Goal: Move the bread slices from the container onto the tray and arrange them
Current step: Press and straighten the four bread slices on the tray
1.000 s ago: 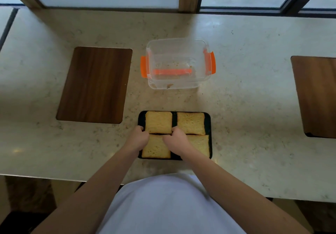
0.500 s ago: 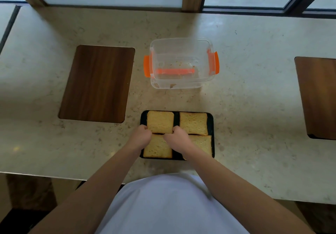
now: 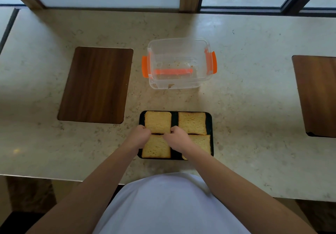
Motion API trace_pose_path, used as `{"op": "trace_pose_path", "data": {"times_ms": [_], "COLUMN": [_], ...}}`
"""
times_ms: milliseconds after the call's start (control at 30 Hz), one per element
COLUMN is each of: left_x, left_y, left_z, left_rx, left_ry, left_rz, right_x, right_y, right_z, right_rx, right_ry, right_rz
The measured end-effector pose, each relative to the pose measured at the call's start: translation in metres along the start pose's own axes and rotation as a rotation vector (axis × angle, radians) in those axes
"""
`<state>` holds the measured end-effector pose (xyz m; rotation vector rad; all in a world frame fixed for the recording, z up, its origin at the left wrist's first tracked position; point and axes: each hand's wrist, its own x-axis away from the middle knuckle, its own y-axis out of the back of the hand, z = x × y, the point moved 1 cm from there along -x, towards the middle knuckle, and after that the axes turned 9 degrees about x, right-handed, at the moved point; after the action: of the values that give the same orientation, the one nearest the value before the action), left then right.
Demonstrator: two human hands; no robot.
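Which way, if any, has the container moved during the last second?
No. The container keeps the same gap from the tray's far edge and the same sideways line-up with it; any shift in the picture is the camera's.

The right hand [image 3: 179, 138] hid much of the near-right slice [image 3: 201, 142]. Curled fingers left both hands' grip unclear. The right board [image 3: 316, 95] was cut off by the edge.

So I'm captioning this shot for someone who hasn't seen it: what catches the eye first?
Four golden bread slices filling a black tray at the counter's near edge, with the left hand and right hand curled at the left slices' meeting edges. Just beyond stands a clear container with orange clips, holding only crumbs.
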<state>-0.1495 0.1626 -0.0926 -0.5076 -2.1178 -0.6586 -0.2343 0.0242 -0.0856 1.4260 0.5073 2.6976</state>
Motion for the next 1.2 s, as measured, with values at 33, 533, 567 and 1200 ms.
{"op": "trace_pose_path", "data": {"times_ms": [33,533,567,1200], "left_x": [0.0,0.06,0.062,0.048], "left_y": [0.0,-0.057,-0.069,-0.103], "left_z": [0.0,-0.024,-0.024,-0.012], "left_rx": [-0.002,-0.282,-0.258,-0.107], "left_ry": [-0.005,-0.331,-0.275,-0.043], "left_rz": [0.002,0.165,0.215,0.198], "right_x": [0.001,0.038,0.042,0.034], "right_y": [0.0,0.058,0.065,0.067], "right_z": [-0.001,-0.076,-0.086,-0.102], "right_rx": [0.005,0.268,0.285,0.118], "right_ry": [0.008,0.096,0.069,-0.084], "right_rz": [-0.008,-0.498,-0.507,-0.311]}}
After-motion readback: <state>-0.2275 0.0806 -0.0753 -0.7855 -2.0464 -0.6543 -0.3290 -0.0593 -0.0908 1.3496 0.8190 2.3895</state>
